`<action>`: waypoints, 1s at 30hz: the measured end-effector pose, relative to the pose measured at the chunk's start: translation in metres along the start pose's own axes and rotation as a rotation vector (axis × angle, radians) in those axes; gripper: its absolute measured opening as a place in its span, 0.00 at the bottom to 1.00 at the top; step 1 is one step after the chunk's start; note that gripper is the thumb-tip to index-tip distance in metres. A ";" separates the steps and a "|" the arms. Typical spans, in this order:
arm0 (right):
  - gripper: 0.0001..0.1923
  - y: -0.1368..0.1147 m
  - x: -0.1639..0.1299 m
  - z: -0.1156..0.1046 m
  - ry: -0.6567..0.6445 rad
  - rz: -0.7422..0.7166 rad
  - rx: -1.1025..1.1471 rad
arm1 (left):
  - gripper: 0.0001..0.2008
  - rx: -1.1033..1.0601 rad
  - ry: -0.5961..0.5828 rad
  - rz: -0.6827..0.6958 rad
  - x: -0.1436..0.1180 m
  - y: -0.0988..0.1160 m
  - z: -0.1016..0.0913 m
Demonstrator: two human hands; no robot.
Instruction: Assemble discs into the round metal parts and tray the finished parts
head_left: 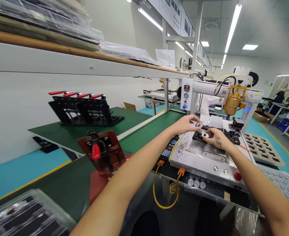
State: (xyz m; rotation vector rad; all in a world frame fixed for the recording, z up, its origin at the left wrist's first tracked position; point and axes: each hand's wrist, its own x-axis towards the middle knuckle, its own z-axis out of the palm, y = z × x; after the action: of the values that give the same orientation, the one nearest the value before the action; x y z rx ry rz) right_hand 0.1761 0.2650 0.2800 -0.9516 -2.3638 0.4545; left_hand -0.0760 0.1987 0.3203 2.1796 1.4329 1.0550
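My left hand (187,124) reaches over the grey machine bed (198,157) and pinches a small round metal ring (199,124) just above the black fixture (229,134). My right hand (215,139), with a tattoo on its back, presses a second round metal part (204,134) onto the same fixture. Both hands sit close together at the fixture's left end. Above and to the right of them hangs the brass dispensing head (234,100) of the machine.
A red toggle-clamp jig (102,154) stands on the green bench at left, with a black clamp rack (83,109) behind. A tan slotted tray (263,147) and a clear blister tray (282,183) lie at right. Yellow cable (159,193) hangs below. People sit at far right.
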 end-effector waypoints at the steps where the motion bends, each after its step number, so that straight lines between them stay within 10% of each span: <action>1: 0.15 0.001 0.011 0.003 -0.045 0.001 -0.011 | 0.23 -0.015 0.020 0.011 -0.010 0.005 -0.002; 11: 0.15 0.007 0.048 0.011 -0.265 0.000 -0.097 | 0.19 -0.095 0.077 0.042 -0.093 0.015 -0.005; 23: 0.12 -0.006 0.037 0.024 -0.082 -0.063 -0.233 | 0.21 -0.182 0.169 -0.030 -0.136 0.018 0.007; 30: 0.19 0.001 -0.076 -0.028 0.325 0.015 -0.157 | 0.22 -0.279 0.179 -0.101 -0.174 0.027 0.045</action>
State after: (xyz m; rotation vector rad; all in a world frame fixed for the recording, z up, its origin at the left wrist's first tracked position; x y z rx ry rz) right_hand 0.2397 0.2143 0.2743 -1.0290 -2.1197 0.1084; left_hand -0.0641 0.0378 0.2371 1.8384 1.3583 1.3510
